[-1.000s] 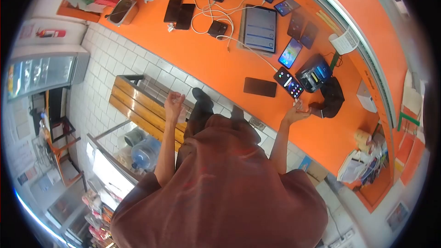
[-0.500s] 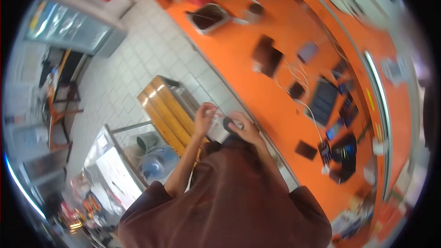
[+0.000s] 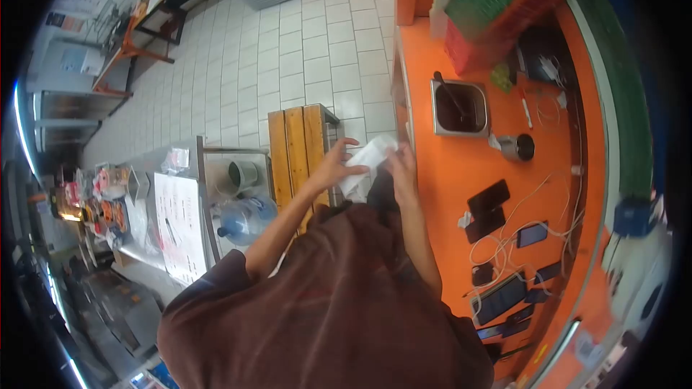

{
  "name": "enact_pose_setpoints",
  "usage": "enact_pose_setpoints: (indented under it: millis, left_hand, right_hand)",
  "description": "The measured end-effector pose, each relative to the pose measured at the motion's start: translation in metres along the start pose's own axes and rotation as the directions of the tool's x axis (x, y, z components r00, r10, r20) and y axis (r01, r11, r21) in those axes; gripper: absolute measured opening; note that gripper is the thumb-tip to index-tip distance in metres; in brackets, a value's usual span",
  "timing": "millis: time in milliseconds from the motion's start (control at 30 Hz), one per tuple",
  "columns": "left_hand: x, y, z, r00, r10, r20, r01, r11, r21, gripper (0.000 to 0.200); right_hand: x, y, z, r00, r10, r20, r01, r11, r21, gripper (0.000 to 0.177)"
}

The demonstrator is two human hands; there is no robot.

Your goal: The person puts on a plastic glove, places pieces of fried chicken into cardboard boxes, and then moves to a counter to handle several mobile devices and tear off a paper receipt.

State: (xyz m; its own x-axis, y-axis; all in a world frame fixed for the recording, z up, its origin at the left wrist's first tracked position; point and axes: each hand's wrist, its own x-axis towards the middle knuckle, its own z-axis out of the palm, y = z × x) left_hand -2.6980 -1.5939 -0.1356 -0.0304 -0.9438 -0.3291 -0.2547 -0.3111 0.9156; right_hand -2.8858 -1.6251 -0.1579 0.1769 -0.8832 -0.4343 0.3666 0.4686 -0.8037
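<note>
A white crumpled piece, like tissue or thin plastic, is between my hands in front of my brown top. My right hand has its fingers closed on the piece's right edge. On the left side, my left hand has thumb and fingers spread apart, the thumb tip overlapping the white piece. Behind my left hand stands a slatted wooden bench. To the right of my right hand runs an orange counter.
The counter bears a metal container with a handled tool, a metal cup, several phones and tablets with white cables, and a red crate. At left are a water jug, a grey bucket and a marked white sheet.
My view has swung round, so the counter edge runs nearly upright. The white piece now shows broad between my hands; the dark rounded thing at my right hand no longer shows clearly.
</note>
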Motion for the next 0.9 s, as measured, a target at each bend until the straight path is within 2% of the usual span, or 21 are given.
enact_pose_setpoints:
  millis: [33,67,100,200,300,333,400,433,500,567,633,700,767,800,833,867,900]
  left_hand:
    - [0.007,0.003,-0.014,0.984,-0.158,0.088,0.174,0.957,-0.231,0.042]
    - [0.013,0.016,-0.032,0.948,-0.254,0.194,0.291,0.935,-0.201,0.043]
    - [0.017,0.017,-0.045,0.923,-0.244,0.298,0.34,0.88,-0.331,0.035]
    - [0.031,0.016,-0.08,0.923,-0.275,0.268,0.355,0.877,-0.323,0.028]
    - [0.048,0.001,-0.112,0.961,-0.228,0.158,0.275,0.857,-0.436,0.026]
    - [0.053,-0.003,-0.121,0.96,-0.277,-0.027,0.233,0.852,-0.47,0.024]
    - [0.065,-0.007,-0.144,0.848,-0.416,-0.329,0.166,0.798,-0.58,0.02]
    - [0.072,-0.011,-0.157,0.835,-0.425,-0.35,0.151,0.788,-0.597,0.02]
    - [0.09,-0.019,-0.191,0.673,-0.504,-0.541,-0.078,0.679,-0.73,0.017]
    - [0.104,-0.022,-0.227,0.646,-0.508,-0.57,-0.125,0.667,-0.735,0.016]
    - [0.12,-0.017,-0.269,0.607,-0.458,-0.649,-0.259,0.658,-0.707,0.018]
    - [0.131,-0.009,-0.314,0.573,-0.465,-0.675,-0.273,0.669,-0.692,0.017]
    - [0.145,-0.011,-0.366,0.549,-0.418,-0.724,-0.284,0.721,-0.632,0.017]
    - [0.154,-0.006,-0.391,0.508,-0.403,-0.761,-0.326,0.728,-0.603,0.015]
    - [0.163,-0.002,-0.415,0.478,-0.405,-0.779,-0.355,0.722,-0.594,0.015]
    - [0.172,0.002,-0.437,0.366,-0.397,-0.842,-0.527,0.657,-0.539,0.013]
    - [0.181,0.002,-0.462,0.241,-0.395,-0.887,-0.676,0.587,-0.445,0.011]
  right_hand:
    - [0.022,-0.014,0.006,1.0,0.005,0.005,-0.005,1.0,0.027,0.019]
    - [0.041,-0.033,0.017,0.999,-0.024,0.037,0.022,0.999,0.046,0.021]
    - [0.06,-0.047,0.029,0.996,-0.052,0.069,0.047,0.997,0.067,0.023]
    - [0.135,-0.065,0.055,0.988,-0.028,0.155,0.032,0.999,-0.02,0.026]
    - [0.199,-0.085,0.096,0.983,-0.011,0.184,0.032,0.993,-0.111,0.028]
    - [0.221,-0.086,0.109,0.978,0.008,0.209,0.014,0.994,-0.106,0.029]
    - [0.256,-0.088,0.141,0.959,0.012,0.282,0.034,0.987,-0.16,0.031]
    - [0.274,-0.087,0.158,0.946,0.0,0.323,0.066,0.979,-0.191,0.032]
    - [0.312,-0.085,0.196,0.937,0.027,0.347,0.051,0.975,-0.214,0.036]
    - [0.341,-0.089,0.233,0.926,0.029,0.375,0.093,0.948,-0.304,0.03]
    - [0.378,-0.093,0.271,0.897,0.075,0.435,0.103,0.923,-0.371,0.024]
    - [0.409,-0.1,0.307,0.869,0.121,0.48,0.111,0.897,-0.428,0.019]
    - [0.444,-0.114,0.353,0.796,0.164,0.582,0.209,0.828,-0.52,0.011]
    - [0.459,-0.115,0.38,0.772,0.163,0.615,0.239,0.822,-0.518,0.011]
    - [0.468,-0.113,0.403,0.736,0.199,0.647,0.195,0.853,-0.484,0.012]
    - [0.475,-0.108,0.424,0.698,0.243,0.674,0.136,0.878,-0.458,0.012]
    - [0.479,-0.104,0.453,0.669,0.262,0.696,0.143,0.873,-0.466,0.012]
